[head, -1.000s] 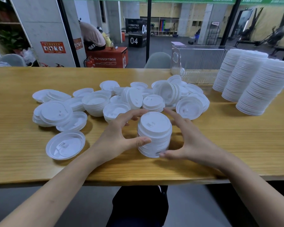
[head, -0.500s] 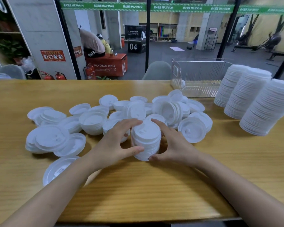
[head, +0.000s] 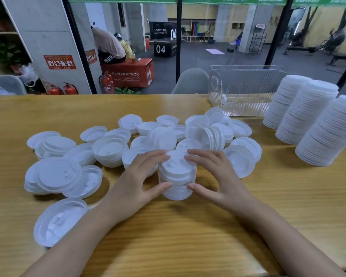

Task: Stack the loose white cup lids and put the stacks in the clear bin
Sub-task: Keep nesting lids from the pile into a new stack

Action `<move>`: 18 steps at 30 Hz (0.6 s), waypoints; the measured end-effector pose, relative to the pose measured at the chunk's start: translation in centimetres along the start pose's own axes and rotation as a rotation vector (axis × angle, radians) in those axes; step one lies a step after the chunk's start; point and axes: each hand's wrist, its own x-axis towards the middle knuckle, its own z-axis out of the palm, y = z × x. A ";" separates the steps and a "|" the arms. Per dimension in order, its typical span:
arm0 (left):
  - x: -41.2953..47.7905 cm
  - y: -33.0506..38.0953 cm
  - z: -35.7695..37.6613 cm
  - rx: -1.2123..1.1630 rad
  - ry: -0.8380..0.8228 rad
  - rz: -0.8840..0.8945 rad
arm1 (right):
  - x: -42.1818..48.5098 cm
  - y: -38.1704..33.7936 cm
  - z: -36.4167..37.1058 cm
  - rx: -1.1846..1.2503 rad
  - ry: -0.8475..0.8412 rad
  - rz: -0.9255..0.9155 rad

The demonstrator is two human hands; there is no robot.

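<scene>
Step in hand: squaring up a short stack (head: 177, 176) of white lids. It stands on the table (head: 188, 236), mid-width, at the near edge of the loose lids (head: 108, 150).

Left hand (head: 136, 182) and right hand (head: 218, 176) cup it from either side. Fingers curl over the top rim, thumbs press the lower side; both hold the stack.

The stack looks slightly uneven, rims not flush. The image is too blurred to read the top lid's detail.

Next move, judged: keep an even two-sided squeeze so the lids do not fan out, then lift and carry to the clear bin (head: 246, 90), far right and well apart. The tall stacks (head: 308, 116) beside it leave little room.
</scene>
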 end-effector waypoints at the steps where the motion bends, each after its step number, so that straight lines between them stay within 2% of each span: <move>1: 0.0 0.0 0.0 -0.005 0.002 -0.003 | 0.0 0.1 0.0 0.000 0.021 0.000; 4: -0.2 0.2 0.1 -0.045 0.002 -0.008 | -0.2 0.7 -0.5 -0.103 0.192 0.026; 7: -0.2 0.1 0.2 -0.076 0.010 -0.004 | -0.5 2.0 -1.5 -0.392 0.346 0.181; 10: -0.2 0.0 0.2 -0.087 0.017 0.007 | -1.0 3.0 -2.6 -0.573 0.246 0.372; 12: -0.1 -0.1 0.2 -0.077 0.013 0.016 | -1.1 3.2 -2.7 -0.629 0.161 0.430; 14: -0.1 0.0 0.2 -0.077 0.001 0.008 | -1.2 3.4 -2.5 -0.684 0.121 0.419; 18: -0.2 0.3 0.1 -0.077 -0.020 0.005 | -1.1 3.3 -2.5 -0.680 0.144 0.399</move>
